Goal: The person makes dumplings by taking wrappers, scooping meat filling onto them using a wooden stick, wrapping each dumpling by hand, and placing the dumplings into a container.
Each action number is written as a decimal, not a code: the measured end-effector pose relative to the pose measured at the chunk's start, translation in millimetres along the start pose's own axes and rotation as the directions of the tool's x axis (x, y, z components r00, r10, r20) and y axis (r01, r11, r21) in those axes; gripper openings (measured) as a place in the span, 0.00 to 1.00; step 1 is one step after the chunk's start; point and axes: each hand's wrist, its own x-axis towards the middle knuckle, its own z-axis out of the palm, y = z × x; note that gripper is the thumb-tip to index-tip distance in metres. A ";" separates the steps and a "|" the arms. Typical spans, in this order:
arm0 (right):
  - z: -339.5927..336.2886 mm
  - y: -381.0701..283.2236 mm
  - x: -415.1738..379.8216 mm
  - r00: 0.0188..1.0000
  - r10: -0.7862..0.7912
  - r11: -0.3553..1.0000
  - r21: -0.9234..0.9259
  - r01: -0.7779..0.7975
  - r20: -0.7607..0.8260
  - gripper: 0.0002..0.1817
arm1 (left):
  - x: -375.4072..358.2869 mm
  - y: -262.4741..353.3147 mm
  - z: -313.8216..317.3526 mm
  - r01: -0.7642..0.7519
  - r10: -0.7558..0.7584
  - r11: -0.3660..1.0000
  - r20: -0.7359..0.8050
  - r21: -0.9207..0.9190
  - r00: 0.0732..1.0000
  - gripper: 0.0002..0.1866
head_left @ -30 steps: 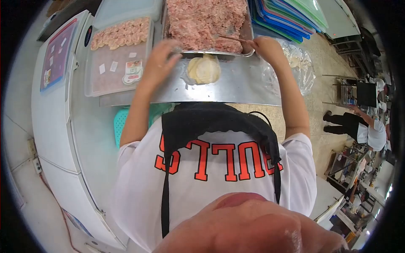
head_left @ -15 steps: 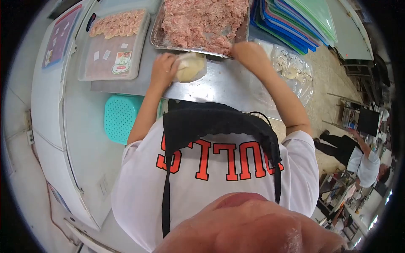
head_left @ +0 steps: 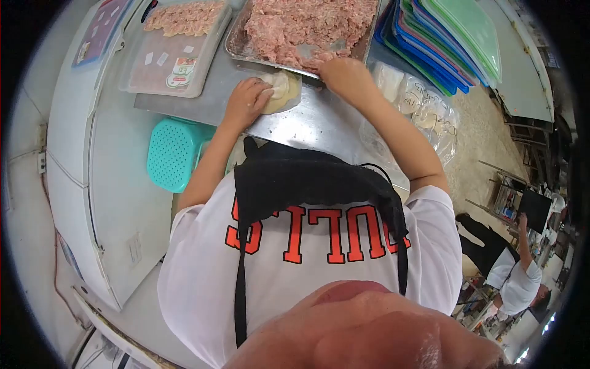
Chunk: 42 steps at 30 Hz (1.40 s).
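Observation:
My left hand [head_left: 248,102] has its fingers bent together at the left edge of a small stack of pale round dough wrappers [head_left: 281,93]. The wrappers lie on clear plastic on the metal table, just below the front rim of a metal tray. Pink ground meat [head_left: 307,27] fills most of that metal tray [head_left: 270,63]. At the tray's front rim, my right hand [head_left: 345,79] is closed with its fingers curled by the meat. Its fingertips are hidden, so whatever they hold does not show.
On the left, a clear plastic container [head_left: 166,64] carries rows of shaped meat-filled pieces [head_left: 184,18]. Stacked colored plastic lids [head_left: 439,40] and clear bags of white packets [head_left: 418,101] lie right. A turquoise perforated basket [head_left: 169,154] sits below the table edge. Another person [head_left: 513,270] stands far right.
My right hand has moved left along the tray's front rim. My left hand stays at the wrappers. The whole view has shifted slightly.

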 end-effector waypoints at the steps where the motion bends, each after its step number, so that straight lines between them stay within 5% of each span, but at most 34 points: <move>1: -10.7 5.5 0.2 0.999 -0.013 1.000 -0.019 0.014 0.051 0.08 | 2.1 2.5 -4.9 0.042 -0.041 0.999 0.057 -0.009 0.998 0.12; 2: -20.0 16.8 9.5 0.976 0.027 0.998 -0.056 -0.016 0.216 0.08 | 4.9 6.0 -7.8 0.049 -0.049 0.999 0.051 -0.009 0.997 0.12; 3: -25.3 23.5 14.8 0.976 0.018 0.998 -0.056 -0.006 0.218 0.08 | 9.8 10.3 -9.3 0.099 -0.099 0.995 0.037 -0.002 0.994 0.12; 6: -9.6 37.1 29.6 1.000 -0.016 0.990 -0.140 0.013 -0.025 0.08 | 17.5 7.1 -4.1 0.107 -0.108 0.994 0.005 0.027 0.994 0.12; 11: 24.5 -9.9 16.0 0.996 -0.076 0.994 -0.077 0.071 -0.054 0.09 | 20.1 1.1 -11.4 0.017 -0.034 0.992 0.134 0.124 0.990 0.13; 14: -2.0 23.1 15.7 0.971 -0.063 0.998 -0.002 0.065 0.229 0.11 | 15.4 -8.5 -18.3 0.107 -0.099 0.992 0.123 -0.064 0.987 0.12; 17: -13.8 28.0 25.2 0.983 0.125 0.992 -0.012 -0.125 0.133 0.14 | 13.1 -12.0 -27.5 0.114 -0.114 0.977 0.009 -0.182 0.993 0.11; 19: 6.5 14.9 27.2 0.972 0.141 0.987 -0.100 -0.124 0.190 0.18 | 14.5 -13.5 -30.3 0.311 -0.370 0.789 -0.004 -0.530 0.929 0.13; 20: 20.6 -2.7 25.2 0.980 0.120 0.993 -0.036 -0.116 0.160 0.19 | 16.8 -13.2 -33.3 0.308 -0.366 0.789 -0.004 -0.531 0.931 0.13; 22: 27.8 -26.3 23.4 0.961 0.192 0.978 0.044 -0.205 0.201 0.19 | 25.4 -5.9 -45.7 0.331 -0.546 0.184 0.184 -0.925 0.817 0.16; 23: 24.6 -26.8 22.2 0.959 0.197 0.977 0.041 -0.210 0.201 0.19 | 26.7 -8.8 -50.5 0.331 -0.542 0.182 0.186 -0.926 0.819 0.16; 25: 13.3 -19.6 18.8 0.955 0.220 0.915 0.299 -0.273 0.200 0.19 | 29.1 -18.3 -61.8 0.366 -0.511 0.598 0.012 -0.713 0.859 0.18; 29: 9.2 4.2 17.9 0.936 0.250 0.753 0.558 -0.350 0.249 0.20 | 35.8 -38.5 -91.4 0.356 -0.487 0.568 0.046 -0.742 0.872 0.19; 32: -17.3 15.5 26.8 0.908 0.315 0.909 0.188 -0.373 0.277 0.21 | 49.1 -34.8 -114.3 0.344 -0.624 0.235 0.131 -0.909 0.770 0.20; 33: -16.3 11.4 28.4 0.905 0.322 0.908 0.182 -0.379 0.277 0.21 | 52.7 -39.7 -115.0 0.343 -0.619 0.231 0.135 -0.911 0.774 0.20; 35: -8.0 -5.8 31.5 0.855 0.328 0.941 -0.059 -0.333 0.401 0.22 | 60.6 -53.3 -114.2 0.289 -0.464 0.530 0.012 -0.798 0.886 0.21; 36: 1.0 -14.2 30.8 0.857 0.336 0.937 -0.043 -0.347 0.392 0.20 | 64.7 -56.4 -113.5 0.288 -0.460 0.526 0.017 -0.800 0.888 0.21; 39: 1.4 -16.6 15.7 0.914 0.291 0.910 0.214 -0.355 0.281 0.20 | 81.4 -64.8 -106.6 0.221 -0.438 0.397 0.028 -0.891 0.899 0.21; 40: 6.0 -11.4 9.5 0.913 0.296 0.909 0.209 -0.359 0.281 0.20 | 87.7 -70.2 -101.0 0.180 -0.422 0.120 0.114 -0.976 0.900 0.20; 41: 12.0 -4.2 2.0 0.897 0.335 0.812 0.395 -0.430 0.289 0.20 | 93.7 -75.0 -96.5 0.134 -0.382 -0.168 0.189 -0.977 0.905 0.20; 42: 15.0 -0.5 -0.5 0.879 0.368 0.675 0.562 -0.477 0.304 0.21 | 100.4 -75.3 -92.8 0.132 -0.379 -0.170 0.188 -0.977 0.906 0.20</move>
